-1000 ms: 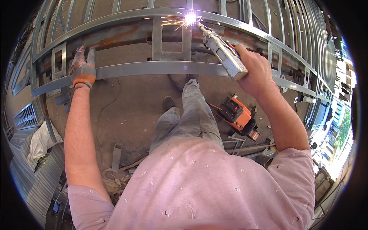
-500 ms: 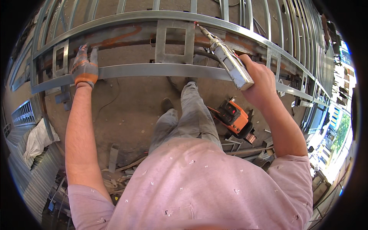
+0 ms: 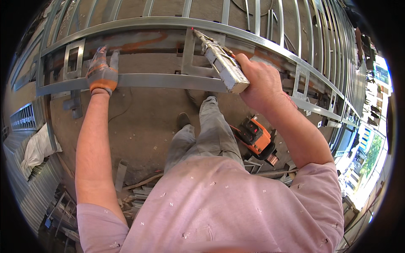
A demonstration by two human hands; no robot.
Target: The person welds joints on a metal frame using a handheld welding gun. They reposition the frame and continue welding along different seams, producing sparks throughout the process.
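Observation:
My right hand [image 3: 262,83], bare, is closed around a handheld laser welding gun [image 3: 224,66], grey-white and worn. Its narrow tip points away from me, with a small red light spot at the far rail [image 3: 160,20] of a metal frame. That spot lies by the upper left corner of a flat plate [image 3: 187,55] with a rectangular cutout, partly hidden by the gun. On the left, my left hand [image 3: 103,76] wears a grey and orange glove. Its fingers stretch forward over the near rail [image 3: 156,80], beside a smaller plate with a cutout [image 3: 66,63].
An orange and black machine [image 3: 258,137] stands on the floor right of my legs. Several parallel metal bars [image 3: 258,17] extend beyond the far rail. At the left lie a white sack [image 3: 38,147] and corrugated sheet [image 3: 25,194]. Metal offcuts [image 3: 121,175] lie near my feet.
My right hand has carried the welding gun left, its tip going from the cutout plate's upper right corner to its upper left. The view has shifted slightly; my left hand stays near the smaller plate.

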